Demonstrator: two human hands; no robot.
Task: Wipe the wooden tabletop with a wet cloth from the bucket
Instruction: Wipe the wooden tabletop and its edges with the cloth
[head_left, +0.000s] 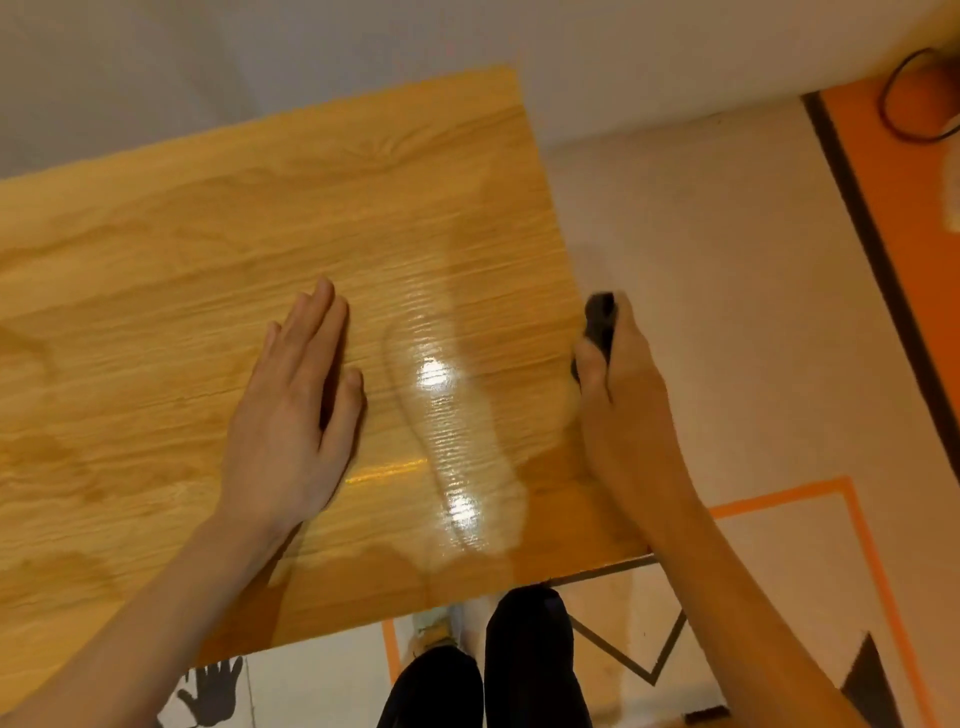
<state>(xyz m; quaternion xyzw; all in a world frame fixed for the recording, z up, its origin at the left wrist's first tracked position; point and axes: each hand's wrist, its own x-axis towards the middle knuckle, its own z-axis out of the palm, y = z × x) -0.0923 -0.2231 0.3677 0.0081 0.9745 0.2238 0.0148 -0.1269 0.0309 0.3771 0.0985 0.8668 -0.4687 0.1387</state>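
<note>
1. The left hand (291, 415) lies flat, palm down, on the wooden tabletop (182, 270).
2. At its 3 o'clock, the right hand (621, 400) grips a dark cloth (600, 317) at the table's edge.
3. A wet streak (452, 441) glistens between the hands.

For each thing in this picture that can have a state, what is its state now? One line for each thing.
Tabletop: partly wet, with a shiny streak near its right edge.
Wet streak: glossy, reflecting light, running from near to far.
Cloth: dark, bunched up, held at the right edge of the tabletop.
Right hand: closed in a grip on the cloth.
Left hand: open, flat, palm down on the tabletop.
Bucket: not in view.
</note>
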